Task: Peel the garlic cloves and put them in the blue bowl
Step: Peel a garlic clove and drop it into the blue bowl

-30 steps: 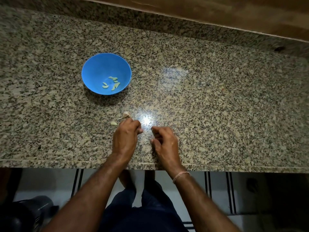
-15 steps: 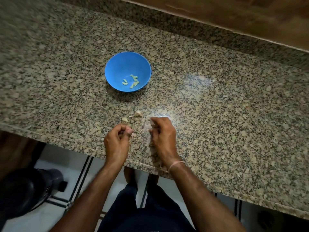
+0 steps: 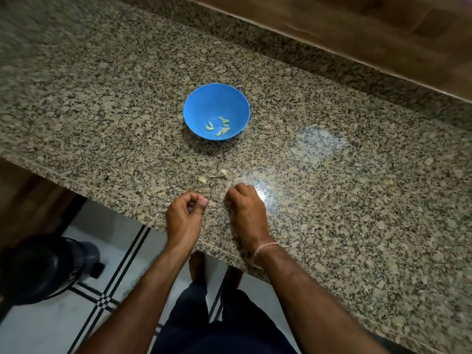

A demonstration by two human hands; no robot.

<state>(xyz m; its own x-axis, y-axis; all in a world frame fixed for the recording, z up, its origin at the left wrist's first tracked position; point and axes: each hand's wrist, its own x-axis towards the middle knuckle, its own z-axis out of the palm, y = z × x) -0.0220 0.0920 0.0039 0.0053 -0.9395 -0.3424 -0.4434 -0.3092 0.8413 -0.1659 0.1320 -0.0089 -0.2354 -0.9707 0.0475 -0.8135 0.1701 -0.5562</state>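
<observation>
The blue bowl (image 3: 204,103) stands on the granite counter (image 3: 344,205) and holds several peeled garlic cloves (image 3: 220,127). Nearer to me an unpeeled clove (image 3: 222,172) and a smaller pale piece (image 3: 202,179) lie loose on the stone. My left hand (image 3: 185,215) hovers at the counter's front edge, fingers curled, thumb pressed to forefinger as if pinching a small clove, which is mostly hidden. My right hand (image 3: 245,205) rests beside it on the counter with fingers curled under; nothing shows in it. A thin strand of peel (image 3: 229,186) lies at its knuckles.
The counter's front edge runs diagonally under my wrists. A raised granite backsplash (image 3: 293,44) and a wooden panel lie behind the bowl. On the tiled floor at lower left stands a black rounded object (image 3: 40,267).
My hands have drawn apart, the left one back toward the counter edge. My view has swung left, so the bowl and loose cloves sit further right in the frame.
</observation>
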